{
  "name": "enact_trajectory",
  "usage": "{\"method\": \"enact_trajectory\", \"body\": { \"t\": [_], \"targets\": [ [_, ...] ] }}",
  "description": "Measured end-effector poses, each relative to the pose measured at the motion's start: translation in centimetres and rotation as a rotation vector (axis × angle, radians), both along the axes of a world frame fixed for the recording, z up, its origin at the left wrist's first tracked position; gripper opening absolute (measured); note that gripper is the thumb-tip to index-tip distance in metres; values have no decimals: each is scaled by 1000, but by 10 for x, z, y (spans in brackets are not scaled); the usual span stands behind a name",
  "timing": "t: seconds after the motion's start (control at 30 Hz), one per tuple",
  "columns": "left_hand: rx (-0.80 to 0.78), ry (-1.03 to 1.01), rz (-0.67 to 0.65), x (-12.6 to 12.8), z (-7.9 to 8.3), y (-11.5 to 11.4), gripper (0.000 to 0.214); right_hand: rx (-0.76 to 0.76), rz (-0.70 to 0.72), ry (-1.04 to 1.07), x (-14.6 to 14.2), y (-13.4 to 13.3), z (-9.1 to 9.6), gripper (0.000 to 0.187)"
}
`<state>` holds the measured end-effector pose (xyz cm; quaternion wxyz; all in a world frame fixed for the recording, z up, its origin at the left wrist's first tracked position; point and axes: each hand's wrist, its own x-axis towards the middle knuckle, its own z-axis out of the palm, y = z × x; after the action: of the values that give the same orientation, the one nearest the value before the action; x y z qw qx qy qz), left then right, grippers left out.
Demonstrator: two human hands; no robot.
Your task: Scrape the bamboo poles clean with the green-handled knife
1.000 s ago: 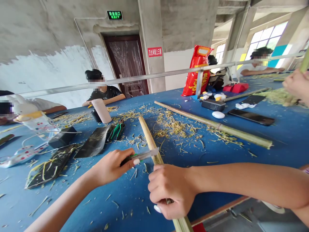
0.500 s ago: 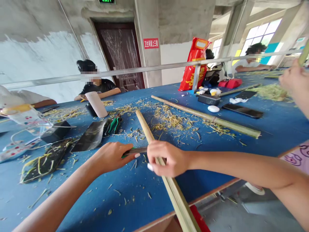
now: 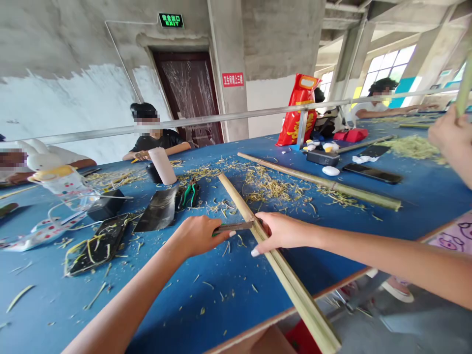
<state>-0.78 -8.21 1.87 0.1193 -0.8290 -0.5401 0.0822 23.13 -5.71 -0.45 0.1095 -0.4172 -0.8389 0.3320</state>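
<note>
While the left hand (image 3: 197, 237) closes its grip around a green-handled knife (image 3: 232, 227), the blade touching a bamboo pole (image 3: 295, 290), the right hand (image 3: 285, 232) lies spread across that pole. Its lower end overhangs the edge of the blue worktop (image 3: 236, 305), and its upper end points towards scattered bamboo shavings (image 3: 265, 189). Green-handled pliers (image 3: 188, 194) lie just left of the pole.

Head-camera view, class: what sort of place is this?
Probably a bamboo-working workshop: a long blue workbench is strewn with bamboo shavings, a bamboo pole lies across it, and a person sits along it in a bare concrete hall.
</note>
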Motion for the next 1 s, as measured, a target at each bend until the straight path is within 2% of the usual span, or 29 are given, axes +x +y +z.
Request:
{"method": "enact_trajectory", "body": {
  "t": [0.1, 0.17, 0.27, 0.33, 0.43, 0.57, 0.67, 0.77, 0.87, 1.0],
  "targets": [
    [27, -20, 39, 5, -5, 0, 58, 33, -118, -115, -7, -4, -3, 43],
    [66, -28, 80, 9, -11, 0, 59, 210, -172, -238, -7, 3, 0, 35],
    [102, -40, 140, 16, -21, -2, 63, 396, -108, -395, -4, 16, 8, 28],
    [109, -50, 174, 20, -26, -2, 62, 410, -67, -486, -4, 21, 12, 23],
    [113, -47, 201, 23, -27, 0, 61, 413, -113, -549, -4, 28, 15, 23],
    [168, -31, 185, 29, -23, 7, 60, 332, -127, -502, 8, 58, 17, 24],
    [197, -4, 193, 39, -20, 19, 57, 429, -18, -375, 27, 92, 15, 31],
    [210, 26, 211, 52, -18, 42, 54, 407, -47, -334, 44, 118, 9, 34],
    [223, 54, 174, 67, -18, 67, 50, 392, -46, -304, 53, 126, 2, 26],
    [197, 85, 107, 84, -16, 88, 44, 496, -67, -269, 59, 122, -4, 46]
  ]
}}
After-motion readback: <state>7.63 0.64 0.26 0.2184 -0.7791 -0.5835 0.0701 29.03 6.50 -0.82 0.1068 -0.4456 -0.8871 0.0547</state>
